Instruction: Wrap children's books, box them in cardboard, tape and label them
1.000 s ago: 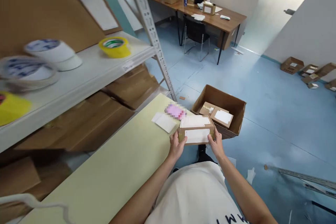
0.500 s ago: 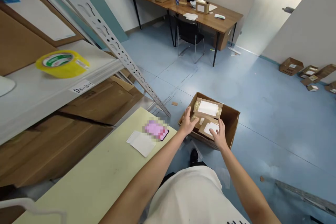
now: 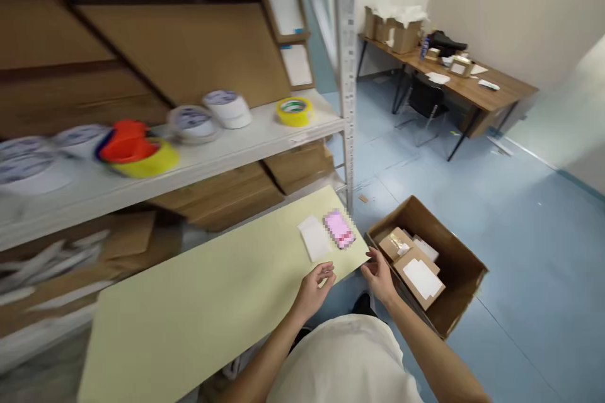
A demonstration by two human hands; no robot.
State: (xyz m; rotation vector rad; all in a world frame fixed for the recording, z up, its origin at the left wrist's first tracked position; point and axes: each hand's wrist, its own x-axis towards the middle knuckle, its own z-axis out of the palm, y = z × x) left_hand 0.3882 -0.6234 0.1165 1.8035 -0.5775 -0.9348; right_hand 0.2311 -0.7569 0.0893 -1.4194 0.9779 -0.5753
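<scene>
My left hand [image 3: 316,291] hovers by the front edge of the pale yellow tabletop [image 3: 203,302], empty, with its fingers curved and apart. Just beyond it lie a white sheet of paper [image 3: 314,238] and a phone [image 3: 339,228] with a pink, blurred-out screen. Between the table corner and a large open cardboard box [image 3: 466,289] is my right hand [image 3: 378,274], also empty and loosely open. Inside that box are several small taped parcels, among them a brown parcel [image 3: 437,297] with a white label.
At left, a metal shelf [image 3: 265,141] carries tape rolls, a yellow tape roll [image 3: 293,112], an orange tape dispenser [image 3: 128,141] and flat cardboard. A wooden desk [image 3: 505,85] with boxes and a black chair [image 3: 425,99] stand at the back. The large box rests beside the table.
The view has turned left, bringing more shelf and table into sight. Both hands have left the box: the left is at the table edge, the right beside the table corner. A parcel that lay on top has gone from view.
</scene>
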